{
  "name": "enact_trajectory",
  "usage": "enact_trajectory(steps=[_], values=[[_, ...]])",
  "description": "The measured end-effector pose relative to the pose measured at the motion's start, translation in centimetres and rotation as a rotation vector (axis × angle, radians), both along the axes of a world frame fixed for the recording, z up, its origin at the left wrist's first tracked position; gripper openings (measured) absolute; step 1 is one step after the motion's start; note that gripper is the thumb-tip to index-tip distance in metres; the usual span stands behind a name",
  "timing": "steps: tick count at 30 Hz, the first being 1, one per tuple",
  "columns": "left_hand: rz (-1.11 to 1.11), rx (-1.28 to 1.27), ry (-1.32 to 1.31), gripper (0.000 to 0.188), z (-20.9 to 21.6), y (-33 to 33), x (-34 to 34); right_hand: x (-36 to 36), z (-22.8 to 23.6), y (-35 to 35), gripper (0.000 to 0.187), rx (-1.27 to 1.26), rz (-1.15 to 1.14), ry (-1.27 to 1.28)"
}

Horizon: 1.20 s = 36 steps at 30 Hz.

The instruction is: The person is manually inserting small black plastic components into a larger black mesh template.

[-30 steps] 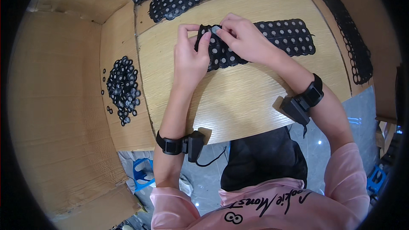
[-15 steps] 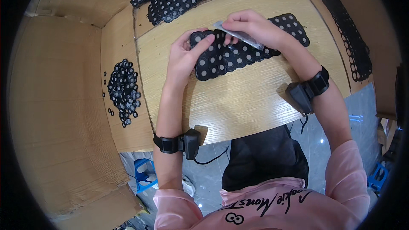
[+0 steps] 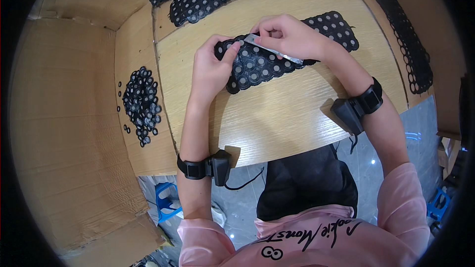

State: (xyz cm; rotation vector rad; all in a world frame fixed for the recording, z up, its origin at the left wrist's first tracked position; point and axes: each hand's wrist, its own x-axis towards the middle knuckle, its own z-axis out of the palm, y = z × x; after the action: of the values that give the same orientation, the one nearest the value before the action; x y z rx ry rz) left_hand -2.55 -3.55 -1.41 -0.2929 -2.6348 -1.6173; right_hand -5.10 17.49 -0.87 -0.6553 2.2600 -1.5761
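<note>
1. A pile of loose black rings lies on cardboard, well off to the left of both hands.
2. The left hand presses flat on the black mat, fingers spread, not gripping.
3. The right hand pinches a thin metal strip right over the mat.
4. The mat looks light and bendy. Hold it by an edge.

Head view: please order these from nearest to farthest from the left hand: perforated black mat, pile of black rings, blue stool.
1. Perforated black mat, under the left hand fingertips.
2. Pile of black rings, to its left.
3. Blue stool, below the table edge.
</note>
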Motion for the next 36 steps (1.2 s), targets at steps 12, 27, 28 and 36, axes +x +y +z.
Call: enact_trajectory(steps=[12,27,28,36], values=[[0.047,0.023,0.150,0.018,-0.2,0.2,0.0,-0.1,-0.3,0.0,0.028,-0.021,0.029,0.028],[0.014,0.024,0.100,0.030,1.3,0.8,1.0,0.9,-1.9,-2.1,0.023,0.142,-0.241,0.601],[0.013,0.014,0.144,0.027,1.2,0.8,0.9,0.8,-1.7,-2.0,0.023,0.098,-0.242,0.646],[-0.022,-0.164,0.054,0.019,1.1,-1.2,0.3,-0.2,0.3,0.4,0.030,-0.025,-0.064,-0.093]])
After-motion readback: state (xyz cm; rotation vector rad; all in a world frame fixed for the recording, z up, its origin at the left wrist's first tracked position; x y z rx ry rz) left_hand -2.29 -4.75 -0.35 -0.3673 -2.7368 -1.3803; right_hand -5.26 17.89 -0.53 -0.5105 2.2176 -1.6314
